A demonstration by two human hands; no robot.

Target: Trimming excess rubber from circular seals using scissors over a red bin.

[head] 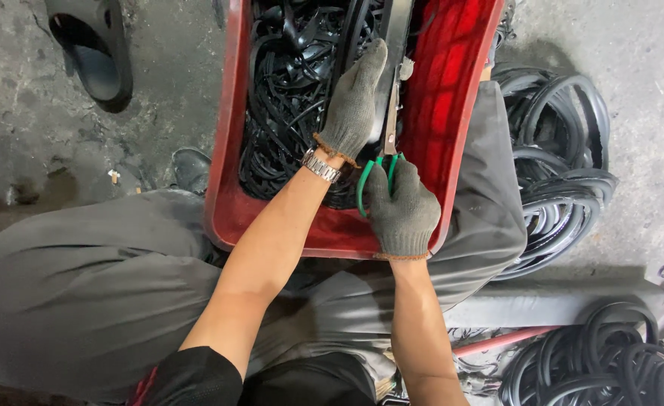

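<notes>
**Operator:** Over the red crate (230, 150) on my lap, my right hand (401, 210) is closed round the green handles of one pair of scissors (389, 128), blades pointing up along a black rubber strip (392, 45). My left hand (353, 101) lies flat on that strip, fingers stretched out, pinning it against the tangle of black offcuts (287, 90) inside the crate.

**Second:** What worries you from here?

**Operator:** The blades sit just beside my left glove. If the strip slides under the flat hand, I judge the scissors could catch the glove or cut crooked. The crate also rests tilted on my knees, so a hard pull might tip it.

**Second:** Count for me.

**Operator:** Two gloved hands, one scissors, one crate, one wristwatch (321, 166) on the left wrist. Outward: two heaps of black rubber rings on the concrete, one at the right (565, 173), one lower right (610, 361). One dark sandal (95, 53) at the upper left.
</notes>
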